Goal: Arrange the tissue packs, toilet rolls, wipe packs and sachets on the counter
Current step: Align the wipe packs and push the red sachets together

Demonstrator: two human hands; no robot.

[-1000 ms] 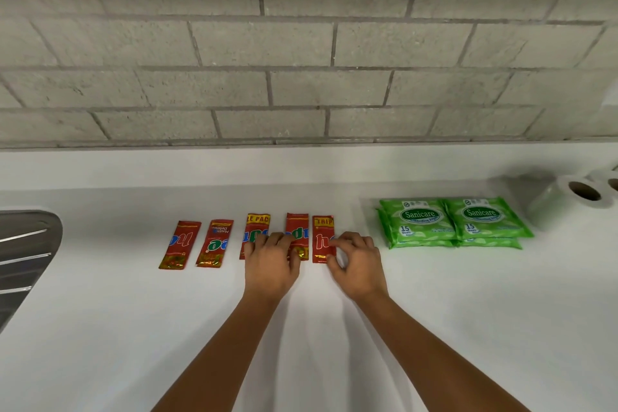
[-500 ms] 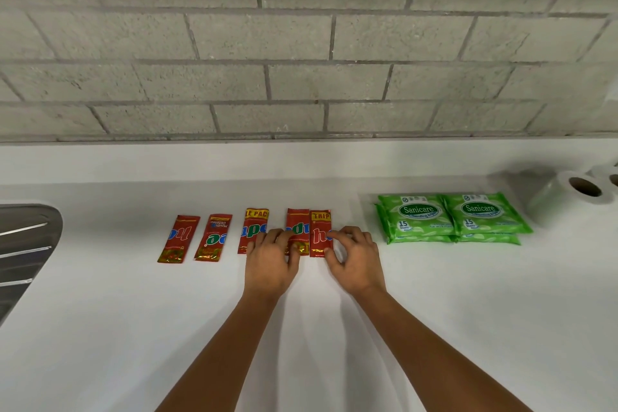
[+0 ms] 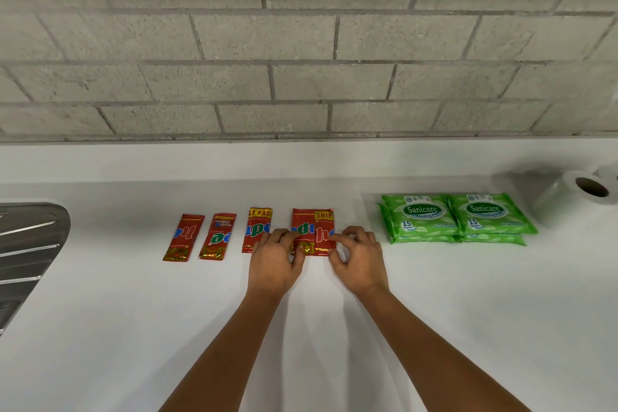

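Note:
Several red sachets lie in a row on the white counter [image 3: 133, 328]. The two at the right touch side by side: one sachet [image 3: 302, 226] under the fingertips of my left hand [image 3: 276, 259], the rightmost sachet [image 3: 323, 231] pinched at its right edge by my right hand [image 3: 359, 261]. Three more sachets [image 3: 184, 237], [image 3: 218, 236], [image 3: 257, 227] lie to the left. Green wipe packs [image 3: 419, 217], [image 3: 488, 214] sit stacked in two piles to the right. Toilet rolls [image 3: 575, 192] lie at the far right.
A steel sink drainer [image 3: 30, 244] occupies the left edge. A grey block wall [image 3: 301, 43] rises behind a low white ledge at the back of the counter.
The two right sachets have been pushed together, so the rightmost one now touches its neighbour. Both hands shifted slightly over them. The camera tilted a little.

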